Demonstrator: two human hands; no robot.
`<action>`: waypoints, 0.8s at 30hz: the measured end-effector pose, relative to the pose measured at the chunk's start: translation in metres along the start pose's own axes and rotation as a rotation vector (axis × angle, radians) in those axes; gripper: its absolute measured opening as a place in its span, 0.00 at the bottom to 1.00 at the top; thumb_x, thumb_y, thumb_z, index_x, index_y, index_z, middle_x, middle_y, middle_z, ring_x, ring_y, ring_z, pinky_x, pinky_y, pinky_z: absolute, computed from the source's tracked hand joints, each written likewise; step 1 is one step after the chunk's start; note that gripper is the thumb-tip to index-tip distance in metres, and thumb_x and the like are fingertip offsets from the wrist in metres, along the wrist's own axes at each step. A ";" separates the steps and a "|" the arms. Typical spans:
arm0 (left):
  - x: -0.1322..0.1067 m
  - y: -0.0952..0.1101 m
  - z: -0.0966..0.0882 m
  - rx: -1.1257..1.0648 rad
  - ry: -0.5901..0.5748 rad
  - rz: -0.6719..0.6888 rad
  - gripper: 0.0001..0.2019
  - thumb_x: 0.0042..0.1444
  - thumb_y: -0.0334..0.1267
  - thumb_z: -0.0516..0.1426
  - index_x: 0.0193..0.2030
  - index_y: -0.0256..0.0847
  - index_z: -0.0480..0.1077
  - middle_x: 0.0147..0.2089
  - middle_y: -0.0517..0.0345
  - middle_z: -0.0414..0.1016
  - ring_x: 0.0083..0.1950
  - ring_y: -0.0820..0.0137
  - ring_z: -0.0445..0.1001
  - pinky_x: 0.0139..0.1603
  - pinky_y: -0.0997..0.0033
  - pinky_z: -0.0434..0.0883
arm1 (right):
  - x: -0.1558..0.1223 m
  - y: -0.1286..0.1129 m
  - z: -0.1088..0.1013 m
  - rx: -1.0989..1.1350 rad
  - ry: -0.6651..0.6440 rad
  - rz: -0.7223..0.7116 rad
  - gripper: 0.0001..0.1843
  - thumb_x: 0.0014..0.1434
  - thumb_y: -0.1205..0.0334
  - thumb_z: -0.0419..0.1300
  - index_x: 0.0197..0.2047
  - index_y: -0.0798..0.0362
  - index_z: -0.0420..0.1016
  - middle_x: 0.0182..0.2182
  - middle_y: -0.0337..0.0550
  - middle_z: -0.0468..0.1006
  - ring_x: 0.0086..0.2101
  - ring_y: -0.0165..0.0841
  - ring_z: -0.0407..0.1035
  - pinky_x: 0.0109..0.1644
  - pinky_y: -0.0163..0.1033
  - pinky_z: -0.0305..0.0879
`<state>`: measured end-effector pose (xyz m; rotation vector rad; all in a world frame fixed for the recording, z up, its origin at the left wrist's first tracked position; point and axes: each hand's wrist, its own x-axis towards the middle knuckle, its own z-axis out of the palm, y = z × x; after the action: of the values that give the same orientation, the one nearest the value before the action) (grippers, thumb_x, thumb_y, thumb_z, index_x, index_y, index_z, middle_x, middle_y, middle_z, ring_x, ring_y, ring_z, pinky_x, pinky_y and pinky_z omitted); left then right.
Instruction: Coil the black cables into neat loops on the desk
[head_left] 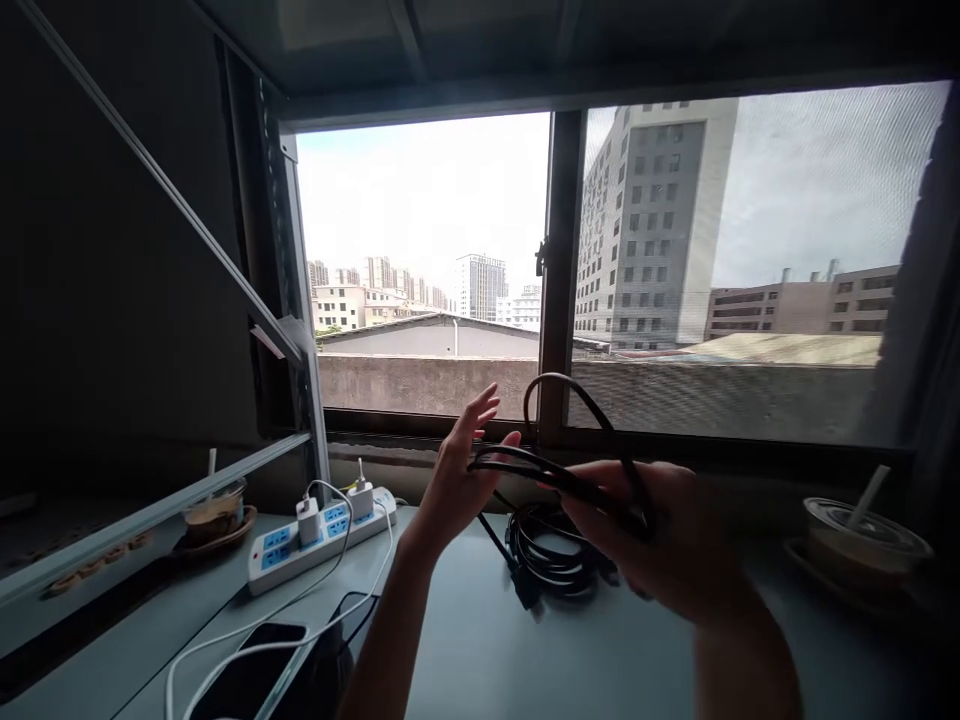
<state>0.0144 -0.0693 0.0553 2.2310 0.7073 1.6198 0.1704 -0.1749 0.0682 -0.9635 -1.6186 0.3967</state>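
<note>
A black cable (577,390) rises in a loop above the desk, its strands running between my two hands. My right hand (645,530) is closed around several strands of it. Fingers apart and raised, my left hand (469,460) stands at the left end of the loop, where the strands meet the palm near the thumb. Below and between the hands, a coiled part of black cable (551,550) rests on the desk, with a dark plug (526,590) at its front left. Whether the coil joins the held loop is hidden behind my right hand.
On the left lies a white power strip (322,540) with two chargers and white cords. Phones (251,670) lie in front of it. Lidded cups with straws stand at the right (866,545) and far left (215,510). A window (559,280) is behind the desk (480,650).
</note>
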 end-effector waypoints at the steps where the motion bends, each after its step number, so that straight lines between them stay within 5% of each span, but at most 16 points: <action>1: 0.000 -0.002 0.000 -0.018 -0.001 -0.013 0.25 0.57 0.42 0.54 0.61 0.45 0.55 0.58 0.48 0.66 0.57 0.62 0.65 0.54 0.60 0.66 | 0.003 0.002 0.000 0.016 -0.060 0.021 0.14 0.52 0.54 0.60 0.33 0.56 0.78 0.12 0.32 0.62 0.11 0.21 0.56 0.13 0.27 0.50; 5: 0.003 -0.013 0.001 -0.072 -0.020 -0.065 0.21 0.57 0.43 0.53 0.57 0.43 0.62 0.51 0.50 0.71 0.53 0.64 0.70 0.52 0.65 0.67 | 0.015 0.013 -0.001 0.038 -0.133 0.065 0.14 0.50 0.53 0.63 0.30 0.57 0.76 0.11 0.31 0.60 0.12 0.22 0.57 0.14 0.26 0.51; 9: 0.003 -0.013 -0.006 -0.045 0.011 -0.067 0.12 0.53 0.43 0.55 0.35 0.36 0.73 0.33 0.54 0.76 0.36 0.69 0.74 0.37 0.73 0.69 | 0.017 0.018 0.001 0.043 -0.087 0.054 0.14 0.51 0.52 0.62 0.28 0.57 0.75 0.10 0.31 0.59 0.12 0.22 0.55 0.15 0.27 0.51; 14: -0.003 0.004 -0.013 -0.059 0.015 -0.175 0.24 0.53 0.46 0.53 0.10 0.37 0.63 0.12 0.58 0.64 0.16 0.76 0.63 0.20 0.77 0.61 | 0.021 0.030 -0.001 0.051 -0.022 0.002 0.16 0.51 0.51 0.61 0.33 0.57 0.76 0.12 0.33 0.63 0.14 0.24 0.58 0.17 0.29 0.55; 17: -0.005 0.012 -0.011 -0.051 0.106 -0.320 0.25 0.51 0.46 0.54 0.08 0.39 0.55 0.07 0.63 0.54 0.10 0.79 0.54 0.14 0.77 0.51 | 0.033 0.051 -0.004 -0.117 -0.016 -0.049 0.14 0.53 0.51 0.60 0.31 0.56 0.74 0.16 0.37 0.69 0.19 0.28 0.65 0.24 0.32 0.62; 20: -0.006 0.018 -0.007 -0.009 0.190 -0.293 0.23 0.48 0.43 0.56 0.07 0.38 0.55 0.08 0.64 0.52 0.13 0.80 0.52 0.16 0.77 0.49 | 0.042 0.065 0.000 -0.330 0.128 -0.094 0.15 0.52 0.53 0.60 0.39 0.55 0.75 0.28 0.43 0.76 0.29 0.34 0.70 0.33 0.37 0.67; 24: -0.010 0.027 0.000 0.114 0.271 -0.249 0.24 0.51 0.43 0.54 0.09 0.38 0.54 0.10 0.65 0.48 0.16 0.80 0.49 0.18 0.76 0.48 | 0.041 0.058 0.017 -0.184 0.128 -0.154 0.15 0.53 0.56 0.59 0.43 0.54 0.73 0.35 0.45 0.76 0.33 0.34 0.72 0.36 0.36 0.69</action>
<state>0.0173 -0.0977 0.0609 1.9187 1.1252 1.8081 0.1756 -0.1050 0.0492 -0.9729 -1.6189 0.0803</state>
